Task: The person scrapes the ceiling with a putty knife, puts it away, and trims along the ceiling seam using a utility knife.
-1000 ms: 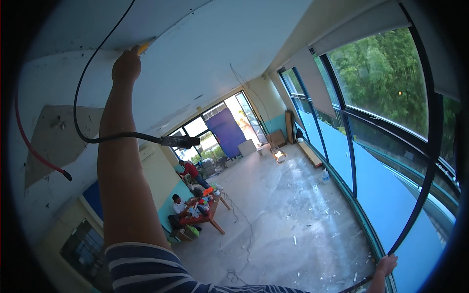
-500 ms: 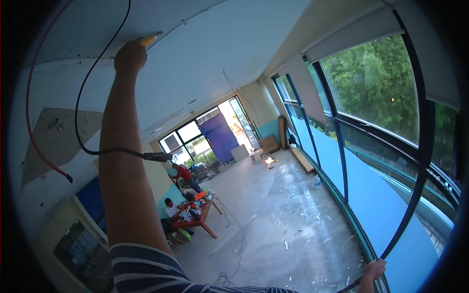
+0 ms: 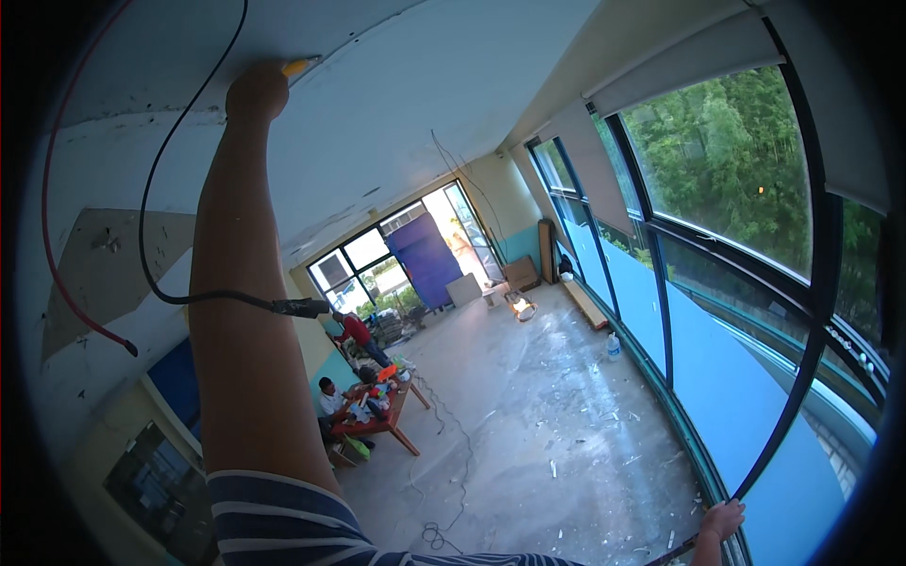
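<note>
— Toward the upper left of the frame, what does the left hand (image 3: pixel 257 91) have?

— Something slim with a yellow handle: a hand tool (image 3: pixel 297 67), its greyish tip at the pale ceiling (image 3: pixel 444 90), beside a thin seam (image 3: pixel 373 31). The hand is closed round the handle, its fingers mostly hidden.

— And the arm (image 3: pixel 250 349)?

— Bare below a striped sleeve (image 3: pixel 274 519), stretched upward, with a black cable (image 3: pixel 142 231) looping across it.

— The right hand (image 3: pixel 723 520)?

— Lower right, by a dark window bar (image 3: pixel 791 410); whether it grips, I can't tell.

— Containers?

— Right of centre, a clear bottle (image 3: pixel 613 347) on the floor (image 3: pixel 528 434); its contents are too small to make out. Left of centre, a red-brown worktop (image 3: pixel 397 404) carries jumbled things, one bright orange.
</note>
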Demonstrator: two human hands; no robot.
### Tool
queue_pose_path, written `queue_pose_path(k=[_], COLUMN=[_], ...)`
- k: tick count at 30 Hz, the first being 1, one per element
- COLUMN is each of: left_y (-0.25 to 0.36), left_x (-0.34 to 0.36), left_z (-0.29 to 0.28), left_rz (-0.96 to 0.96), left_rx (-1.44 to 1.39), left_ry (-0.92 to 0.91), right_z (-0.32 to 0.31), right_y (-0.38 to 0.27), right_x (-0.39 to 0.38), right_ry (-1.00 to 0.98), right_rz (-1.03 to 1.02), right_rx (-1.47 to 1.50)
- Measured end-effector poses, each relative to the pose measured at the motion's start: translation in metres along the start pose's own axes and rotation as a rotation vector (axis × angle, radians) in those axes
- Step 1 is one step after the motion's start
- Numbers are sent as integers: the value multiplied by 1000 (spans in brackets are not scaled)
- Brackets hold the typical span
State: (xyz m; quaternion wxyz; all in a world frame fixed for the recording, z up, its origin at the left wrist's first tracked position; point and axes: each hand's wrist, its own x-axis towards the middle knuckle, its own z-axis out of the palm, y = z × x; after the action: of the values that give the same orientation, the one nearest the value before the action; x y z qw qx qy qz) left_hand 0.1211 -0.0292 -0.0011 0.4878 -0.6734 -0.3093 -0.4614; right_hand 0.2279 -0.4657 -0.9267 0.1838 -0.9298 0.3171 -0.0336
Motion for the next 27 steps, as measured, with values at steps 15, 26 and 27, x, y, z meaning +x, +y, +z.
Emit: queue_pose_path(k=[15, 26, 27], left_y=[0, 40, 46], left_x=[12, 0, -17], left_z=[15, 29, 41], left_rz=[32, 227, 63], left_rx=[-15, 324, 80], left_ry=[99, -407, -277], right_z=[-4, 9, 9], right_y=[-1, 1, 4], right_x=[-3, 8, 9], right_ry=[5, -35, -69], right_rz=[-1, -21, -84], right_rx=[10, -50, -126])
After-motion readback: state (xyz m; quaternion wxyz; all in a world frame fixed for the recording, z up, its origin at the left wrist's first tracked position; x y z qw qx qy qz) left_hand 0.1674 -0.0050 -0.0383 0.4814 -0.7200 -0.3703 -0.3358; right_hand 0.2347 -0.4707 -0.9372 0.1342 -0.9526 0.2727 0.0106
